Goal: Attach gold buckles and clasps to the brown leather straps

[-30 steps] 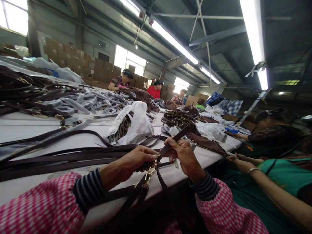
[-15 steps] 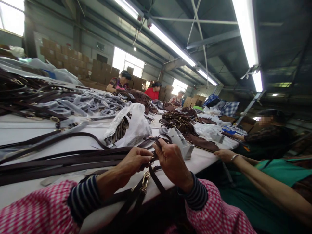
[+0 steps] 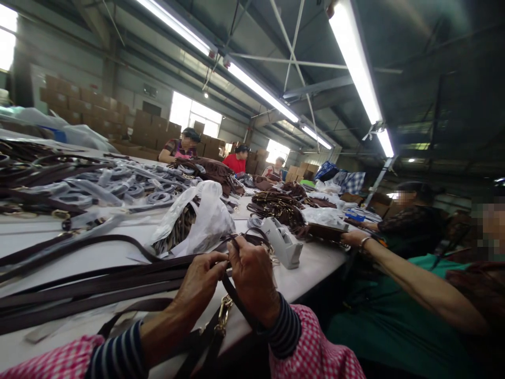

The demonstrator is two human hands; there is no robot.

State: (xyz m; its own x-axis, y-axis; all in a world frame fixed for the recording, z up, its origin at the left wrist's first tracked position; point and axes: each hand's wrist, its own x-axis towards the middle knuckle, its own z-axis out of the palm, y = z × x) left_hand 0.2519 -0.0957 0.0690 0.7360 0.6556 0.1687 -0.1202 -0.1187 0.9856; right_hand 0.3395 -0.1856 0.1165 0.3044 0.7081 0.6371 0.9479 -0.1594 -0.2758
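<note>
Side by side over the table's near edge, both hands pinch a dark brown strap (image 3: 233,288). My left hand (image 3: 203,279) has thumb and forefinger closed on it. My right hand (image 3: 252,273) is wrapped round its upper part, the fingertips almost touching the left ones. The exact spot between the fingertips is hidden. Below them hangs a gold metal clasp (image 3: 224,311) on a strap. Long brown straps (image 3: 118,281) lie to the left of my left hand. Just beyond my right hand stands a grey tape dispenser (image 3: 283,245).
A white plastic bag (image 3: 209,216) of straps sits on the white table (image 3: 323,263). Wrapped straps (image 3: 114,184) are heaped at the left, brown pieces (image 3: 280,208) beyond. A co-worker's arm (image 3: 410,279) reaches in at the right; other people sit around the table.
The view has turned, so the scene sits further left and lower. My hands remain together on the strap. At the right, the co-worker's brown piece has been raised and another person's head has come into view.
</note>
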